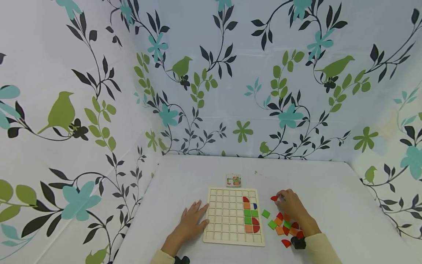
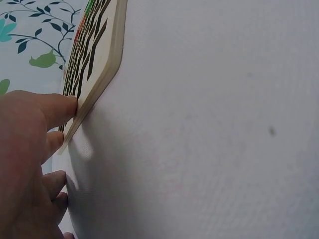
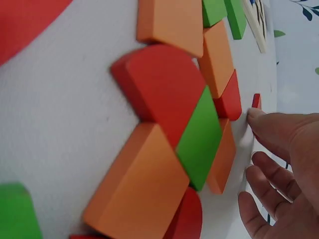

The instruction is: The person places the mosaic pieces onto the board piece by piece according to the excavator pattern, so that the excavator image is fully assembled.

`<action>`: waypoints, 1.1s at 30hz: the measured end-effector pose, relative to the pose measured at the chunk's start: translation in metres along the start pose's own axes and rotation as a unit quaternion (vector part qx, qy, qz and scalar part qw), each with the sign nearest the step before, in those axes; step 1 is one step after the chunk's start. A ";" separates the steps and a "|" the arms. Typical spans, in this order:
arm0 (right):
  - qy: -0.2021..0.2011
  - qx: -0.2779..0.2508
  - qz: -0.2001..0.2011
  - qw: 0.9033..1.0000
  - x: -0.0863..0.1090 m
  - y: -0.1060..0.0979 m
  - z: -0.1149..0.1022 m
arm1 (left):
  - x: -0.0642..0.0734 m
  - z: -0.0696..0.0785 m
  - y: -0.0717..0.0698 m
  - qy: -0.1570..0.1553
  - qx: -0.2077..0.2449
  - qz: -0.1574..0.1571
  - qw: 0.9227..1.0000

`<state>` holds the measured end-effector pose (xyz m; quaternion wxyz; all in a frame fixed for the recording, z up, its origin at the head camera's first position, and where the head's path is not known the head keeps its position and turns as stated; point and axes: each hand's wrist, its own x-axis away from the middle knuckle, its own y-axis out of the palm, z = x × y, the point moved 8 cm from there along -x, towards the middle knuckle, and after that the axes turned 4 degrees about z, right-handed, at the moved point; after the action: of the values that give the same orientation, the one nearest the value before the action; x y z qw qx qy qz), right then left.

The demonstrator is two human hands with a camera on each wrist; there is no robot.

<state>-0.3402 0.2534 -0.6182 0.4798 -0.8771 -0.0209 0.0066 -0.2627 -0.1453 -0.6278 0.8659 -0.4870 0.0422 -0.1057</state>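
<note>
A pale wooden grid board (image 1: 224, 216) lies on the table, with red, orange, green and blue pieces set in cells along its right side. My left hand (image 1: 191, 222) rests at the board's left edge, fingers stretched out; in the left wrist view the thumb (image 2: 62, 107) touches the board's rim. Right of the board, my right hand (image 1: 291, 205) pinches a red quarter-circle tile (image 1: 274, 198) by thumb and fingertips. The right wrist view shows this red tile (image 3: 256, 101) at the thumb tip, partly hidden, with the other fingers loosely bent.
Loose orange (image 3: 137, 184), green (image 3: 200, 139) and red tiles (image 3: 159, 84) are scattered close together beneath my right wrist. Two green squares (image 1: 266, 213) lie nearer the board. A small patterned card (image 1: 233, 180) sits beyond the board's far edge. Printed cloth (image 1: 211, 121) hangs behind the table.
</note>
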 end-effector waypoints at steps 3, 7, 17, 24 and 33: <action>-0.007 -0.005 0.005 1.000 -0.002 0.005 -0.004 | 0.000 0.000 0.000 0.002 0.005 0.001 1.000; -0.040 -0.017 0.020 0.999 -0.004 0.010 -0.013 | 0.000 -0.001 0.001 0.007 0.013 0.008 1.000; -0.041 -0.035 0.034 0.998 -0.004 0.010 -0.027 | -0.002 0.003 0.000 0.011 0.019 0.005 1.000; -0.009 0.000 0.015 1.000 0.014 0.009 -0.029 | 0.000 0.003 0.001 0.017 0.017 0.010 1.000; -0.036 0.039 -0.011 0.999 0.038 0.026 -0.052 | -0.001 -0.001 0.000 0.002 0.002 0.003 1.000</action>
<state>-0.3000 0.1977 -0.6118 0.5126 -0.8566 -0.0477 0.0337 -0.2639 -0.1462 -0.6280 0.8673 -0.4848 0.0449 -0.1042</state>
